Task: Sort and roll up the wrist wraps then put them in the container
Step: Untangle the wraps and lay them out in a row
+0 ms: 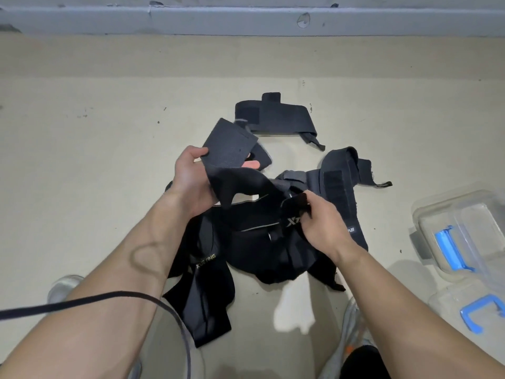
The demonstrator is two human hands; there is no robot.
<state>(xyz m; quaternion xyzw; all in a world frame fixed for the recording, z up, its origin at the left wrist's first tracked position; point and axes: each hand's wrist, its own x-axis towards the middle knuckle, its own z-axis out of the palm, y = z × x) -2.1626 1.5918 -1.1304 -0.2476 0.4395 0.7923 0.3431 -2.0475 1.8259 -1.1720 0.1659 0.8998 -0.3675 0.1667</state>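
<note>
The left hand point(191, 176) closes its grip on the broad end of a black wrist wrap point(229, 149), thumb on top. The right hand point(321, 225) pinches what seems its other end. Both forearms reach over the pile point(246, 250) on the floor point(109, 160). The wrap looks soft, light and floppy, so it is best rolled from one end. The clear container point(461, 228) sits well right.

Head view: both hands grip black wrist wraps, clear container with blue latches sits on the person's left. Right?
No: the clear container sits on the person's right, per the head view. The left hand and right hand do grip black wrist wraps.
</note>
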